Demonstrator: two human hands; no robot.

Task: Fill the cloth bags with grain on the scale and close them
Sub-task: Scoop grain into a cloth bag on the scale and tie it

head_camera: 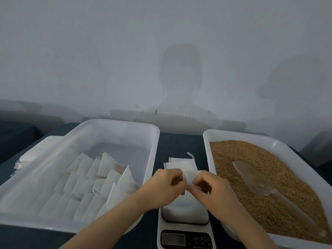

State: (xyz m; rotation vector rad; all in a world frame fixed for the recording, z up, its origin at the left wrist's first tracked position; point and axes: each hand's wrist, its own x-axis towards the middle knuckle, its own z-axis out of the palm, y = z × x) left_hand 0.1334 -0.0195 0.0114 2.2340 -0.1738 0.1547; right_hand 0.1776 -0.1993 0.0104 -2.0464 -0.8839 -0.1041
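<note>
Sitting nearest on the dark worktop, the scale lies below both hands. Above it, the left hand and right hand pinch one white cloth bag, fingers curled on its edge. The left tray holds overlapping rows of white bags. The right tray holds grain with a clear scoop lying on it. Beyond the hands lies a stack of flat bags.
</note>
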